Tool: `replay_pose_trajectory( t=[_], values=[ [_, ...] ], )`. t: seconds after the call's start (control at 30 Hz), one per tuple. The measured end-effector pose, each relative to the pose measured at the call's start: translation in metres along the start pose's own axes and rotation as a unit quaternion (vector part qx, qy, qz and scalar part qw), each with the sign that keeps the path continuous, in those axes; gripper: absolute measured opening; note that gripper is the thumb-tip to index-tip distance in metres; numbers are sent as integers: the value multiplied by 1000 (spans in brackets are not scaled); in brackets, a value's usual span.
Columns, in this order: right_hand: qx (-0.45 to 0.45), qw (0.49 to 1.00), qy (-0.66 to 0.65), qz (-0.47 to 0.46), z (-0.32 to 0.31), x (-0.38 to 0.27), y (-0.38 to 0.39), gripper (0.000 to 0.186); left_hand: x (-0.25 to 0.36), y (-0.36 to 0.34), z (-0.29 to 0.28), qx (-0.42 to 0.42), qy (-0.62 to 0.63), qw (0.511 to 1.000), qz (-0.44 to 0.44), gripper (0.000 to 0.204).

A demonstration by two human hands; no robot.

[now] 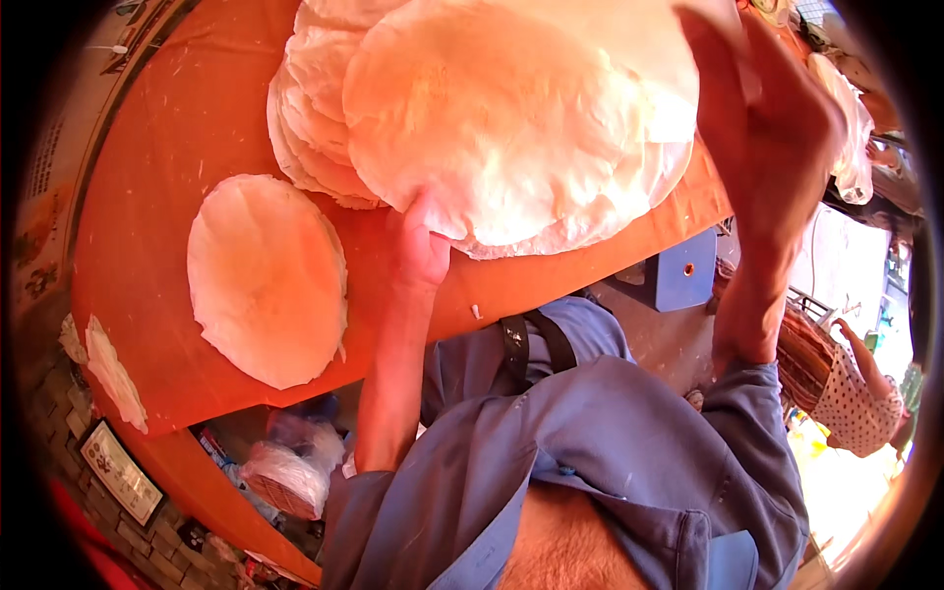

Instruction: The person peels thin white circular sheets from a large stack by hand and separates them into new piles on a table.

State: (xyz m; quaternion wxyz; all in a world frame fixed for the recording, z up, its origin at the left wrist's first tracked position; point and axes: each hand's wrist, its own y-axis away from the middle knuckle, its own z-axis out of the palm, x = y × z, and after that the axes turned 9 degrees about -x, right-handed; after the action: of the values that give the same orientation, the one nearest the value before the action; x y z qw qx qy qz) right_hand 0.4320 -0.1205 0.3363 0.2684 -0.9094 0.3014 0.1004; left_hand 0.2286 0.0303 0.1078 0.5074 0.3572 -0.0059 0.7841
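A pile of large, thin round flatbreads (492,118) lies across the far middle of the orange table. My left hand (423,246) is at the near left edge of the top flatbread, its thumb over the rim and its other fingers mostly hidden; it pinches that edge. At the upper right, my right hand (723,49) is raised beside the pile's right side. Motion smears its fingers, so their grip does not show. To the left, a single oval flatbread (267,280) rests flat by itself, apart from both hands.
The orange table (162,206) curves along my front, with thin scraps of flatbread (113,379) at its left edge. A blue stool (685,270) stands beyond the near edge. Plastic bags (293,472) sit below the table. Another person in a dotted garment (857,398) is at the far right.
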Motion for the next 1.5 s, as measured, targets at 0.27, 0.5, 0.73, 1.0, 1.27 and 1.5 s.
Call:
replay_pose_trajectory(
  t=[0.27, 0.5, 0.73, 1.0, 1.27, 1.5],
  values=[
    [-305, 942, -55, -124, 163, -5, 103, 3, 5, 11, -3, -50, 49, 996, -50, 44],
    [-315, 934, -71, -153, 173, -33, 90, 12, 13, 21, 14, -36, -20, 998, -39, 54],
    [-250, 937, -177, -167, 162, -2, 69, 18, 8, 12, 10, 15, -81, 996, -24, 43],
    [-189, 977, -48, -91, 134, 39, 38, 48, 8, 14, 4, 39, 5, 999, -36, 43],
    [-322, 921, -194, -105, 118, 15, 100, 42, 21, 14, 16, -105, 76, 991, -18, 54],
    [-322, 898, -281, -101, 128, 27, 100, 27, 18, 15, 16, -46, 28, 998, -24, 57]
  ],
)
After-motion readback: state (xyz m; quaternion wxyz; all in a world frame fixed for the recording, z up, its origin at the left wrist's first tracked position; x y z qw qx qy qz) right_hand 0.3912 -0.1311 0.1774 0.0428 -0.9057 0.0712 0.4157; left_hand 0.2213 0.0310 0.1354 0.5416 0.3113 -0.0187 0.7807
